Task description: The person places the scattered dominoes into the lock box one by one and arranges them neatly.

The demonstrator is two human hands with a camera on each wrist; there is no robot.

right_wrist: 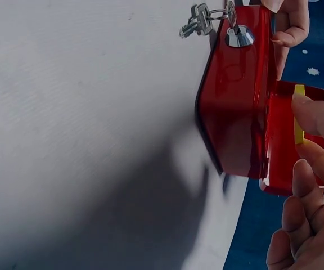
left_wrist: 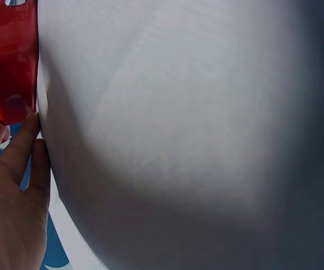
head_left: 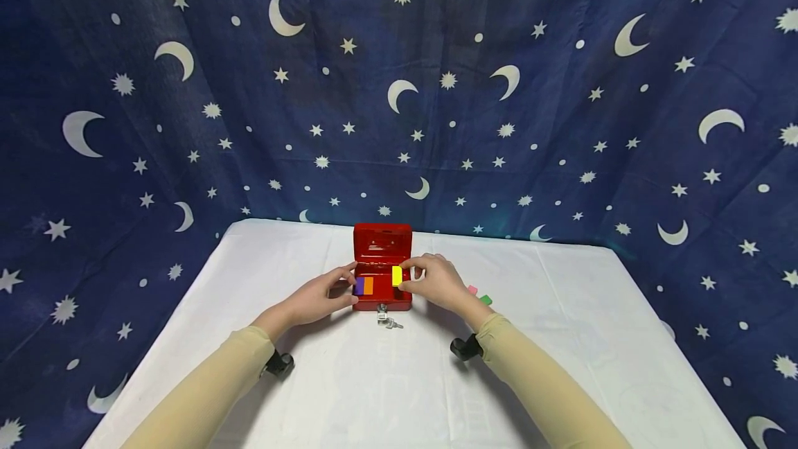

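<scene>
A small red metal cash box stands on the table with its lid raised. My left hand holds its left end, the thumb at the front corner and fingers towards the back. Between thumb and fingertip, my right hand pinches a thin yellow block upright over the right part of the box. A purple block and an orange block appear side by side at the box's left. Keys on a ring hang from the front lock.
A pink block and a green block lie on the white tablecloth, partly behind my right wrist. Dark blue curtains with moons and stars surround the table's back and sides.
</scene>
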